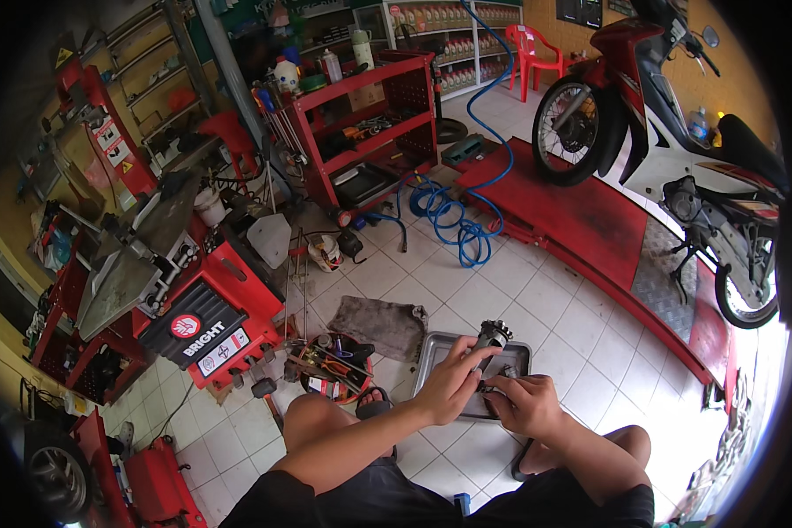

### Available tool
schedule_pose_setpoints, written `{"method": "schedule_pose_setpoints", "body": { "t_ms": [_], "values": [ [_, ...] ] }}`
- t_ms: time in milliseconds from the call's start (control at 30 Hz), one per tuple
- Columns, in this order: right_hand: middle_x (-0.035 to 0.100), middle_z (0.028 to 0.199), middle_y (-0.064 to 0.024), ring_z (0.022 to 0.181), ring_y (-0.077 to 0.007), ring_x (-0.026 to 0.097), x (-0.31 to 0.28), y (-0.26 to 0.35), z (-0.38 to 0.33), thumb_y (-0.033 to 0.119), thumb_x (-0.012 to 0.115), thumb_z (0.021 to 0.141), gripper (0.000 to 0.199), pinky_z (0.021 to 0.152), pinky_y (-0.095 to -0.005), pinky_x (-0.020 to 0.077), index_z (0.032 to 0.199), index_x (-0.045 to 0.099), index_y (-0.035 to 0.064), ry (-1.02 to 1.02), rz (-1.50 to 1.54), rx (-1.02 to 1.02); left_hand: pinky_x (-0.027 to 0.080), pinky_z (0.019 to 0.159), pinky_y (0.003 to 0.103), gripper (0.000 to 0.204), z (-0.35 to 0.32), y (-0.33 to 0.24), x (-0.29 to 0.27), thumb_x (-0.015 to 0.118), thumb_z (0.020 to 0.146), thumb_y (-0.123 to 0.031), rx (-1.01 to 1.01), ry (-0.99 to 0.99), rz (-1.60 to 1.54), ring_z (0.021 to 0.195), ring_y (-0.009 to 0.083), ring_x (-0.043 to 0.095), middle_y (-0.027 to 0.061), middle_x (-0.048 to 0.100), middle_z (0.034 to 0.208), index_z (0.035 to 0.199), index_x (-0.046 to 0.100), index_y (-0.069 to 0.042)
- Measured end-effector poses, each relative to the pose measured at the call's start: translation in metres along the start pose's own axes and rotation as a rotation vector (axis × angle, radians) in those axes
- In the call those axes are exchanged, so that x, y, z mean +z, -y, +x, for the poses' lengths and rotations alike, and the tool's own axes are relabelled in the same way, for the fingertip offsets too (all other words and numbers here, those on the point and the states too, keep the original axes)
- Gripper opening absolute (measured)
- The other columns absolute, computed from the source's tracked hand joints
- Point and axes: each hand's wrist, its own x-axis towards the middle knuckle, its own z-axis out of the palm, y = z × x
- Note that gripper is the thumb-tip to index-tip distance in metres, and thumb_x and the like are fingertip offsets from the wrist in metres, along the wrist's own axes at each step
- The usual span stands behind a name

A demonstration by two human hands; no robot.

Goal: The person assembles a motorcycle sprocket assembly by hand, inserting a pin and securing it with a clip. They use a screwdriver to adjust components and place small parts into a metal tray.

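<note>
Toothed dark metal cylinder (495,333), pinched in grip of left hand (450,384) above one-o'clock edge of rectangular grey metal tray (518,359), presumably so drips are caught; grip of right hand (530,405), five o'clock, cannot be told

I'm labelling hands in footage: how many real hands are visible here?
2: the left hand, gripping a dark metal part over the gray tray, and the right hand, lower and farther right. Some fingers are partly hidden.

Tiled floor (581,378), yellow wall (577,42), perhaps daylight (761,387) at right
</note>
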Motion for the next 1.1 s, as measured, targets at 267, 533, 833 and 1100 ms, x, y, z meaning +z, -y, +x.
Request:
{"method": "schedule_pose_setpoints", "body": {
  "t_ms": [267,533,833,1100],
  "values": [
    [0.063,0.062,-0.0035,0.049,-0.0214,0.062,-0.001,-0.003,-0.003,0.008,0.079,0.079,0.027,0.047,-0.0337,0.0478,0.103,0.068,0.0071,-0.058,0.037,0.001,0.036,0.107,0.037,0.053,0.004,-0.005,-0.002,0.052,0.094,-0.008,0.129,-0.084,-0.103,0.120,0.0315,0.048,0.0215,0.043,0.134,0.146,0.043,0.000],
    [0.060,0.063,0.0018,0.051,-0.0151,0.061,-0.015,0.006,-0.003,0.012,0.084,0.077,0.032,0.048,-0.0282,0.0460,0.105,0.069,0.0072,-0.169,0.064,-0.115,0.036,0.108,0.045,0.063,-0.018,0.007,0.005,0.063,0.092,-0.010,0.413,-0.221,0.048,0.125,0.0358,0.042,0.0226,0.032,0.138,0.148,0.034,-0.002],
    [0.054,0.063,0.0059,0.053,-0.0099,0.057,-0.022,0.010,-0.004,0.016,0.080,0.080,0.025,0.052,-0.0248,0.0412,0.102,0.072,0.0078,-0.203,-0.072,-0.272,0.045,0.099,0.047,0.065,-0.020,0.000,-0.003,0.069,0.090,-0.007,0.599,-0.227,0.101,0.121,0.0377,0.050,0.0173,0.033,0.134,0.147,0.039,-0.015],
    [0.059,0.064,0.0047,0.051,-0.0116,0.059,-0.013,0.015,-0.005,0.018,0.084,0.077,0.026,0.050,-0.0246,0.0408,0.096,0.068,0.0083,-0.226,-0.020,-0.127,0.047,0.095,0.048,0.065,-0.030,0.017,0.002,0.069,0.090,-0.007,0.582,-0.274,0.086,0.119,0.0379,0.051,0.0173,0.034,0.136,0.148,0.042,-0.019]
  ]
}}
